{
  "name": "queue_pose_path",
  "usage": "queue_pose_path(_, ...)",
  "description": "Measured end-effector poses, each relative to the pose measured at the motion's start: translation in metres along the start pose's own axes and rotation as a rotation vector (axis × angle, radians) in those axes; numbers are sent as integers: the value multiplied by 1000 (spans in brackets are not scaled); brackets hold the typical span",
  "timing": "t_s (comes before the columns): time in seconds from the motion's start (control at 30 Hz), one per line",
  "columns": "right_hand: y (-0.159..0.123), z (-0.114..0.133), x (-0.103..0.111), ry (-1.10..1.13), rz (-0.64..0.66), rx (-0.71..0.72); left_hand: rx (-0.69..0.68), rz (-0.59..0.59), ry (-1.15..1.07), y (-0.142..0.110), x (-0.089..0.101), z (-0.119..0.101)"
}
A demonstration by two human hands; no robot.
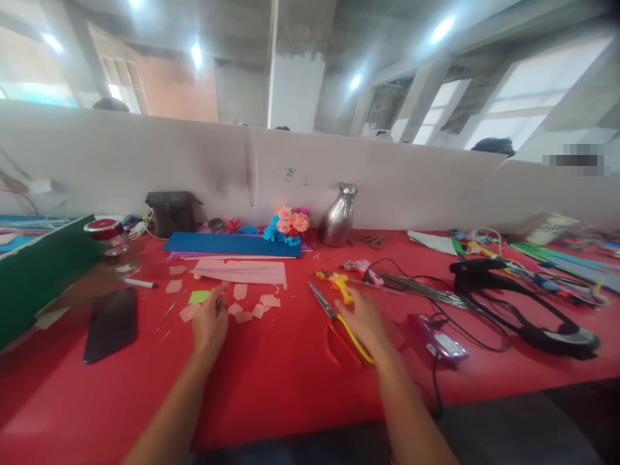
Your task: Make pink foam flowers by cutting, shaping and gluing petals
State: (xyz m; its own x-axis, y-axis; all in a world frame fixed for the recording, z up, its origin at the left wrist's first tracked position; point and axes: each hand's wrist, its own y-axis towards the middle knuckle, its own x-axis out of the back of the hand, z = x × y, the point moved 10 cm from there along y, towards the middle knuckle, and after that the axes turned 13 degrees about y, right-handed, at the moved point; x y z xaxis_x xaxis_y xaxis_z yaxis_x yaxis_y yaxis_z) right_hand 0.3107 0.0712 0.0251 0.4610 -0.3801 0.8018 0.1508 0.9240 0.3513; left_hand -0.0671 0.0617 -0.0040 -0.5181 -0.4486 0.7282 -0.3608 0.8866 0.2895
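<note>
My left hand (211, 321) rests low over the red tabletop, its fingers curled close together. What they hold, if anything, is hidden. Beside it lie a small green paper piece (198, 296) and several cut pink paper pieces (243, 316). A pink paper strip (242, 271) lies just beyond its fingertips. My right hand (364, 320) has its fingers apart, with the tips at a small yellow object (345, 289) whose kind I cannot make out. Scissors with silver blades (323, 301) and red and yellow handles lie between my hands, their yellow handle passing close by my right hand.
A black phone (111, 325), a marker (141, 283) and a clear jar (113, 245) are at left. Blue sheets (232, 244), paper flowers (290, 224) and a metal jug (339, 216) stand behind. At right are a purple corded device (438, 339) and a black frame (523, 310).
</note>
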Motion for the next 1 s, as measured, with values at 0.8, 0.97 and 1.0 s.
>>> queue_pose_path(0.8, -20, 151, -94, -43, 302, 301, -85, 108, 19, 4, -17, -9)
queue_pose_path(0.97, -8, 140, -97, 28, 231, 237, -67, 105, 26, 6, -17, -6)
queue_pose_path(1.0, -7, 136, -95, 74, 210, 221, -67, 97, 26, 5, -16, -7)
